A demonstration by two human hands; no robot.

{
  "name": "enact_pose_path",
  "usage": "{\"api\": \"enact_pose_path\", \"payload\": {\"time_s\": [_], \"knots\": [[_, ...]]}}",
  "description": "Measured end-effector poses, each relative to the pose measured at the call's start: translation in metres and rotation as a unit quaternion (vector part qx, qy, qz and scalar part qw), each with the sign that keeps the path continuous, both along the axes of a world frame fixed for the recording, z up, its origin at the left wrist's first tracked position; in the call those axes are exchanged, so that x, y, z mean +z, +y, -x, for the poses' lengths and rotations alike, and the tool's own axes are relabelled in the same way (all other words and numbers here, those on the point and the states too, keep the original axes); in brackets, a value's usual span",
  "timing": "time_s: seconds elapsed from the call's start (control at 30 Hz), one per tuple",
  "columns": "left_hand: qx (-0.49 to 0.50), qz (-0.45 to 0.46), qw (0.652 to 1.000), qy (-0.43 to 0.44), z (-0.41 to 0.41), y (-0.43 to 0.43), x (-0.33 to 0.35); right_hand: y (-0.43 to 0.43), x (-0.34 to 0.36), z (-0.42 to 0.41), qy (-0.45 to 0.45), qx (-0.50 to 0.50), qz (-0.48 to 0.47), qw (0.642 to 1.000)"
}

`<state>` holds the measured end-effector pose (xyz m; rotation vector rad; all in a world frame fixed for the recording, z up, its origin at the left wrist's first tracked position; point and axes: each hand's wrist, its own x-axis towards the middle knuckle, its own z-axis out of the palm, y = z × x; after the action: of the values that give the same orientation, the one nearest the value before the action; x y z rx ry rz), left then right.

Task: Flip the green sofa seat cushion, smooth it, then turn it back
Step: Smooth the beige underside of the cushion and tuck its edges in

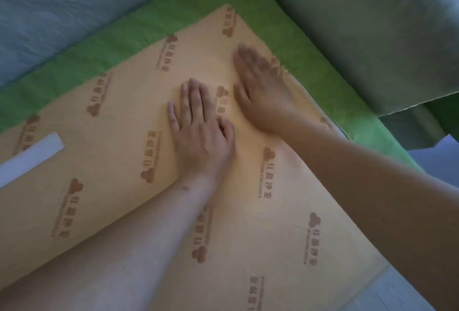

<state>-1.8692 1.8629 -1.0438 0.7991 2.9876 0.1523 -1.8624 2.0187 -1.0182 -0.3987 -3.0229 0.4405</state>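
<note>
The green sofa seat cushion point(119, 136) fills the middle of the frame. It lies flat with its bottom side up. That side is tan cloth with brown printed marks point(94, 108). A green edge point(129, 42) runs along the top of it. So I think the flip is done and this is the smoothing part. Turning it back is not yet done.

Some things could go wrong here. If the hands push too hard to one side, the thin cloth could bunch up and make new wrinkles. The cushion could also slide out of its spot. And flat hands cannot lift it, so they will need to grab an edge to turn it back.

The left hand point(201, 132) lies flat near the middle of the frame. Its fingers are straight and point up. The right hand point(260, 92) lies flat just beside it, a bit higher and to the right. It looks blurry. Both palms press on the tan cloth, and neither hand holds anything. Both arms reach in from the bottom of the frame.

A white strip point(32, 154) lies at the left edge. I cannot tell what it is. Grey back cushions point(74, 0) sit in the upper left and upper right.
</note>
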Motion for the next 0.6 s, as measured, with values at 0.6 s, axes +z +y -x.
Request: {"api": "enact_pose_path", "payload": {"time_s": [0.6], "knots": [[-0.043,0.026,0.999,0.002,0.007,0.054,-0.005,0.102,-0.025,-0.052,-0.051,-0.226,0.07,0.97]]}}
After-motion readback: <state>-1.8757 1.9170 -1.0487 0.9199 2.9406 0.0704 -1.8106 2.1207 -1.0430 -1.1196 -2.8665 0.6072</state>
